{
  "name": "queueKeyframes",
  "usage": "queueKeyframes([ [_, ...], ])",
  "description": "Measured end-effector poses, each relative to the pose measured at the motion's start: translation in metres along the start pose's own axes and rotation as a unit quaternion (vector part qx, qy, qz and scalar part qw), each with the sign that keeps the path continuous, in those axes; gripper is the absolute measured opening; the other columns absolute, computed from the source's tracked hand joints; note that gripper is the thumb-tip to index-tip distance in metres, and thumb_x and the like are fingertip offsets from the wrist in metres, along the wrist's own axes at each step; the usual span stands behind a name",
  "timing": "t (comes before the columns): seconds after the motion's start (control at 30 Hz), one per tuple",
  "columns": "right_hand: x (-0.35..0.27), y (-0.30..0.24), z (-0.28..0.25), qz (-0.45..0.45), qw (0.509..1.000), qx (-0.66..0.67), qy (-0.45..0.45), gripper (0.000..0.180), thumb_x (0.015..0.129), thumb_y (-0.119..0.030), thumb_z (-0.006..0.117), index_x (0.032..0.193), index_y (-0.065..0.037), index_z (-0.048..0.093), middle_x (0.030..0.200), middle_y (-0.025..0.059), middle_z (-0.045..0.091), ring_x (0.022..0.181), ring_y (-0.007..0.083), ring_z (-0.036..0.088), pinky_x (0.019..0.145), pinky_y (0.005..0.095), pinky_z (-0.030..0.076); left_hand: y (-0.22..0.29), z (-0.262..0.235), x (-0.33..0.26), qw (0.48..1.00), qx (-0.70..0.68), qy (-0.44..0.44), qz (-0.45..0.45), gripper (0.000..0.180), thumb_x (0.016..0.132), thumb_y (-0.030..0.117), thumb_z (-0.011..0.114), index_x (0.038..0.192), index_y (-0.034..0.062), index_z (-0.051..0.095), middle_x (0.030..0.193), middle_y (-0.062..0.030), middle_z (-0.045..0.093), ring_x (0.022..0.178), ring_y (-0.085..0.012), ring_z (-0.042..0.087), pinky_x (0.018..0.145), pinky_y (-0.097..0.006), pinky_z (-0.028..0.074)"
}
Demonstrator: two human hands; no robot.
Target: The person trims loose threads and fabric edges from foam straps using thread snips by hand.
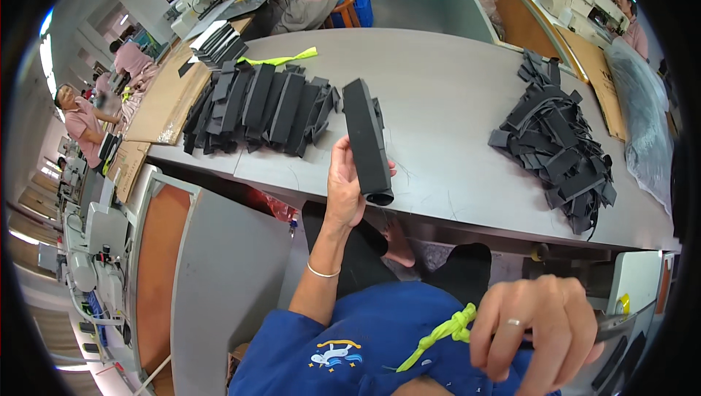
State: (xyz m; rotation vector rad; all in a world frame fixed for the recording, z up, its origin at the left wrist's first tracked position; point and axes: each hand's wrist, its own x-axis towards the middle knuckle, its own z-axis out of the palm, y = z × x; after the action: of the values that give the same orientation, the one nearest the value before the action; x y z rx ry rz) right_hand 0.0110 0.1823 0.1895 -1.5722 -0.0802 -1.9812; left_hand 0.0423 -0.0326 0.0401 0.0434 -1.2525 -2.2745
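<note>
My left hand is closed round a long bundle of black fabric strips, raised over the table's near edge. Its near end looks rolled, and my thumb and fingers grip its lower half. At the lower right my right hand is up close to the camera with its fingers curled. A dark grey metal thing shows behind it; whether I hold that is hidden. Beside this hand lies a knotted neon-yellow cord against my blue shirt. Left of the raised bundle, several similar black bundles lie in a row.
A loose heap of black strips covers the right of the grey table. At the far left are a neon-yellow strip, a black-and-white stack and cardboard. Clear plastic hangs at the right. Several people sit at surrounding machines.
</note>
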Motion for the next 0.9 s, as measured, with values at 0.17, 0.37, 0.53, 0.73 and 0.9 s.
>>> queueKeyframes([
  [0.17,-0.053,-0.006,-0.023,0.114,0.967,-0.149,0.170,0.033,0.099,-0.026,0.045,0.084,0.000,0.060,0.073,0.0194,0.063,0.057,0.0229,0.058,0.054,0.0306,0.047,-0.004,0.005,-0.001,1.000,-0.002,0.000,0.005,0.058,0.081,0.004,0.067,0.128,0.0043,0.034,0.102,-0.0120,0.055,0.082,-0.0226,0.062,0.074,-0.036,0.054],
  [0.37,-0.068,0.035,-0.060,0.328,0.678,-0.594,0.282,0.041,0.077,-0.011,0.071,0.115,-0.005,0.059,0.094,0.0098,0.063,0.078,0.0218,0.059,0.071,0.0327,0.048,-0.003,0.008,-0.008,1.000,-0.024,0.016,-0.006,0.053,0.083,0.010,0.067,0.126,0.0041,0.036,0.099,-0.0119,0.056,0.081,-0.0214,0.061,0.071,-0.032,0.053],
  [0.53,-0.078,0.044,-0.066,0.315,0.638,-0.662,0.236,0.051,0.071,-0.020,0.076,0.118,-0.010,0.060,0.096,0.0083,0.063,0.079,0.0234,0.058,0.076,0.0337,0.046,-0.002,0.009,-0.007,0.999,0.027,0.043,0.021,0.052,0.083,0.011,0.067,0.125,0.0028,0.037,0.099,-0.0114,0.057,0.081,-0.0202,0.062,0.072,-0.033,0.053],
  [0.73,-0.085,0.055,-0.072,0.307,0.669,-0.623,0.265,0.036,0.075,-0.016,0.073,0.109,-0.009,0.065,0.086,0.0065,0.062,0.077,0.0200,0.057,0.073,0.0320,0.045,-0.016,0.005,-0.008,0.979,0.171,0.057,0.098,0.048,0.086,0.007,0.063,0.127,-0.0015,0.038,0.113,-0.0098,0.052,0.105,-0.0152,0.053,0.089,-0.026,0.046],
  [0.9,-0.079,0.062,-0.073,0.261,0.629,-0.705,0.197,0.034,0.075,-0.016,0.072,0.108,-0.013,0.067,0.078,0.0036,0.060,0.071,0.0191,0.055,0.068,0.0319,0.041,-0.009,0.003,-0.010,0.958,0.262,0.047,0.104,0.045,0.086,0.005,0.062,0.125,-0.0031,0.041,0.115,-0.0085,0.049,0.109,-0.0149,0.047,0.095,-0.025,0.038],
])
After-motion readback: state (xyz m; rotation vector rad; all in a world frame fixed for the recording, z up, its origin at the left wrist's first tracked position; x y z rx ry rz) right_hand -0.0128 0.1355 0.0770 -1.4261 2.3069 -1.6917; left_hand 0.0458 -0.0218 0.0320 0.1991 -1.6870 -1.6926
